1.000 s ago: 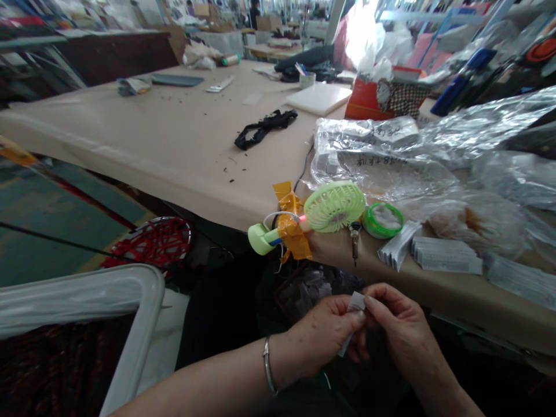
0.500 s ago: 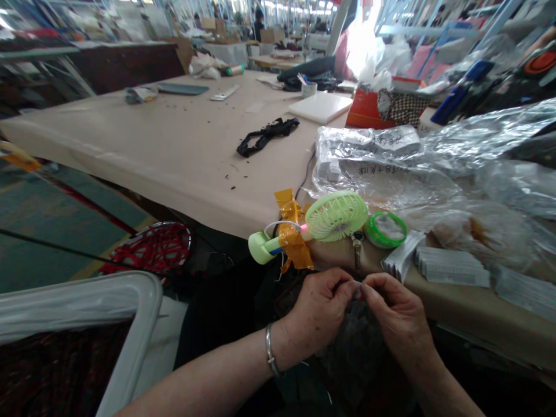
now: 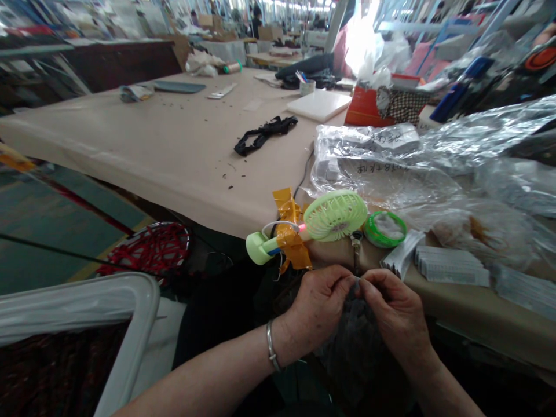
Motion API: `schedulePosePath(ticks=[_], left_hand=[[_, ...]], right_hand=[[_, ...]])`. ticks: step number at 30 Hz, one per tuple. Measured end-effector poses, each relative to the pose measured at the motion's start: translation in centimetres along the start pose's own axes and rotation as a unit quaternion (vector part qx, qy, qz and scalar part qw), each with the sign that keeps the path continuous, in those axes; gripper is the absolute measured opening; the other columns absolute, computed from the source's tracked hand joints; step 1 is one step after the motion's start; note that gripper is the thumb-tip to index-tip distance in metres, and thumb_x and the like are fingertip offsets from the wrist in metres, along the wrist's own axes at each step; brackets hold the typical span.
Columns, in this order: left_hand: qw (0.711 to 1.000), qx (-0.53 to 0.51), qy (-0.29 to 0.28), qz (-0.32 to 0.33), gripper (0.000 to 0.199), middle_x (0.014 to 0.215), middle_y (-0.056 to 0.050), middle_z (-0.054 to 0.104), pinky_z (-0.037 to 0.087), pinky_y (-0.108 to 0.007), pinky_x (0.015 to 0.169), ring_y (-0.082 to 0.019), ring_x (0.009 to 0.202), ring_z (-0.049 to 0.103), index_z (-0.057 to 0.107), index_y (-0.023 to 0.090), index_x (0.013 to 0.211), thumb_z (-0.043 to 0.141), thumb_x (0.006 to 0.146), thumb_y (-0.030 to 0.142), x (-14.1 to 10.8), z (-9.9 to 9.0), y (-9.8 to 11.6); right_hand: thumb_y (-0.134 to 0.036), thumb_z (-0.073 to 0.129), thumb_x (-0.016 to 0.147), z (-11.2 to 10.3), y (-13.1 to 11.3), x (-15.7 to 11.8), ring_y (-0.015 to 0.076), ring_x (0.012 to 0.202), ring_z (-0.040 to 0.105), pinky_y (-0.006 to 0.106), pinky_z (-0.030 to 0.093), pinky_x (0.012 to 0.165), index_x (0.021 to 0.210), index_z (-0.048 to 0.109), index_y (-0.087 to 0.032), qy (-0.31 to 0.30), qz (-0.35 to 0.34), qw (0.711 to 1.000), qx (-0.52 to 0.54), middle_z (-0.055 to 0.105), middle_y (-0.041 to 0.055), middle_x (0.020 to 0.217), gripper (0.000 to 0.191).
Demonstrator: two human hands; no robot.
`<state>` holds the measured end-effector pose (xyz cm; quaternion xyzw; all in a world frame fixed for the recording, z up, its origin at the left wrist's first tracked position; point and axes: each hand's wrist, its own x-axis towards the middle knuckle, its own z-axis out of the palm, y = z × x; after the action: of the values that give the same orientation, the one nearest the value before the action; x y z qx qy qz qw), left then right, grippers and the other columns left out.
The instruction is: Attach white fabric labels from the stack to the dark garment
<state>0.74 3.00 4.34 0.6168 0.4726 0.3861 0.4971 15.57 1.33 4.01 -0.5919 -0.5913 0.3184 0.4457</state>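
Note:
My left hand [image 3: 319, 301], with a silver bangle at its wrist, pinches thumb against forefinger below the table's front edge. Facing it, my right hand [image 3: 397, 313] makes a like pinch, the fingertips of both almost meeting. Between them is the top edge of a thin, sheer grey fabric piece [image 3: 351, 336], which hangs down toward my lap. A small pale bit shows at the fingertips, too small to name. Just above the hands, a light green fan [image 3: 336, 215] is fixed to the table edge with orange tape [image 3: 292, 237], beside a metal post [image 3: 357, 255].
On the table [image 3: 186, 156] lie a black fabric band [image 3: 264, 136], clear plastic bags [image 3: 382, 168], a green-rimmed dish [image 3: 385, 229] and stacked white labels [image 3: 452, 266]. A white bin [image 3: 147, 289] with dark material and a basket of red strips [image 3: 152, 249] stand at left.
Both hands keep their pinch at nearly the same spot. The fabric beneath them hangs a little differently, and the view has shifted slightly.

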Motion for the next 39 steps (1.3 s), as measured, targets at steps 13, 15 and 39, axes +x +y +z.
schedulePosePath(ticks=[13,15,39], left_hand=[[1.000,0.001,-0.007,0.010,0.028,0.066,0.001,0.061,0.040,-0.019,0.062,-0.010,0.064,0.055,0.064,0.017,0.070,0.047,0.090,0.025,0.2,0.1,0.2],[1.000,0.007,-0.008,0.000,0.026,0.067,0.001,0.063,0.041,-0.019,0.063,-0.010,0.065,0.055,0.066,0.018,0.071,0.049,0.090,0.026,-0.4,0.0,0.1],[0.994,0.033,-0.028,-0.097,0.020,0.074,-0.003,0.068,0.043,-0.026,0.070,-0.017,0.073,0.060,0.071,0.019,0.078,0.051,0.081,0.024,-2.8,0.7,-3.1]], right_hand=[[-0.034,0.058,0.086,0.3,0.5,-0.7,0.0126,0.060,0.058,0.021,0.048,0.057,0.076,0.061,-0.020,0.016,-0.008,1.000,0.011,0.061,-0.0008,0.063,0.017],[-0.034,0.059,0.086,-0.2,0.2,-1.4,0.0131,0.058,0.062,0.021,0.050,0.055,0.083,0.063,-0.021,-0.002,-0.024,1.000,-0.009,0.065,-0.0008,0.065,0.014],[-0.030,0.056,0.088,-7.2,3.7,1.1,0.0333,0.127,0.045,0.053,0.037,0.105,0.125,0.056,-0.020,0.120,-0.309,0.856,-0.398,0.060,0.0123,0.125,0.038]])
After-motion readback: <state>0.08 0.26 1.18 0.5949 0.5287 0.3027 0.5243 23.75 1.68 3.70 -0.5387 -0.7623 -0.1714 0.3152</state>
